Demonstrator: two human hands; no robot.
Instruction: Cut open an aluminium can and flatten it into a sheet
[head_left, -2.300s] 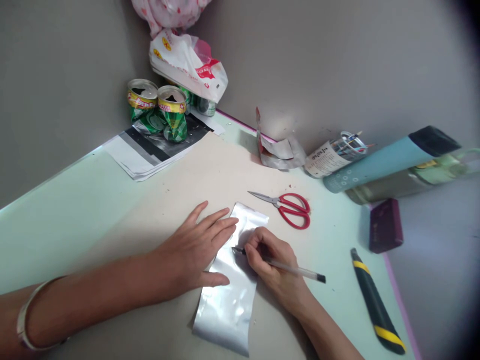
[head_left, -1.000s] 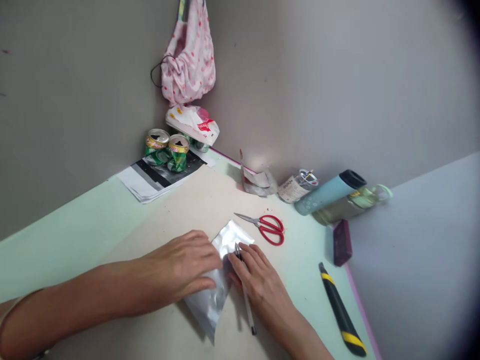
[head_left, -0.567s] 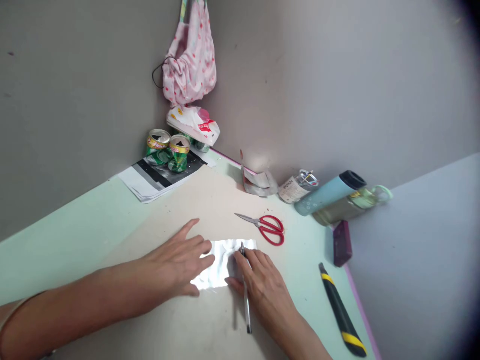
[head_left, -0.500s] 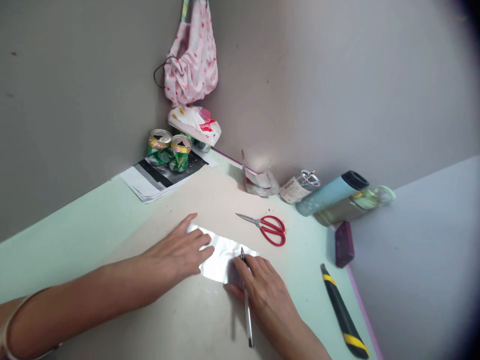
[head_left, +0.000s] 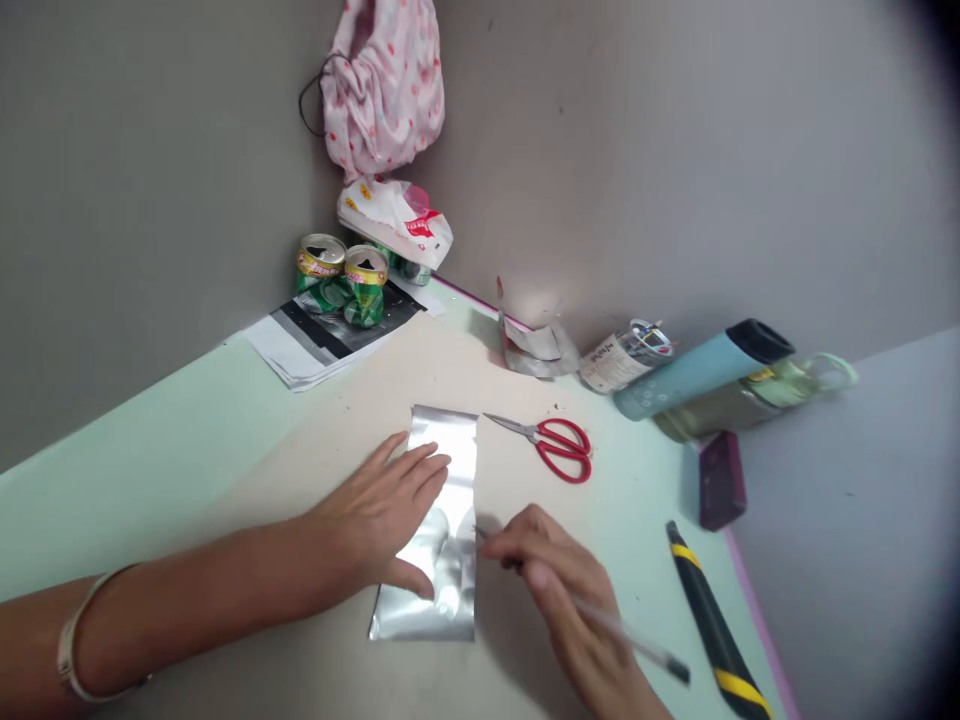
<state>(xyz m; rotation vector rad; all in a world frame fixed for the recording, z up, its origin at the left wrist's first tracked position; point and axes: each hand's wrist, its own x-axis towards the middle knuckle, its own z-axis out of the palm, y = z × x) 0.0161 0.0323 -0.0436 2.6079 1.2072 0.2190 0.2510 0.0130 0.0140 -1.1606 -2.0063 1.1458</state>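
A shiny silver metal sheet (head_left: 454, 500) lies lengthwise on the table, its long side running away from me. Across its left part my left hand (head_left: 394, 505) rests with fingers spread. My right hand (head_left: 562, 585) is closed around a clear pen (head_left: 630, 640) with a dark end cap. The pen's tip points at the sheet's right edge; whether it touches the metal I cannot tell. Just beyond my right hand, red-handled scissors (head_left: 551, 442) lie with their blades toward the sheet.
Two cut, crumpled green cans (head_left: 365, 285) stand on papers (head_left: 300, 365) at the back left. Along the right wall are a cup of pens (head_left: 619, 360), a blue tumbler (head_left: 697, 372), a green bottle (head_left: 757, 400), a purple box (head_left: 722, 480) and a black-yellow cutter (head_left: 712, 620).
The metal sheet has turned from lying crosswise to lengthwise. My left hand now lies flatter on it. My right hand has moved right, with the pen tilted toward the sheet's edge.
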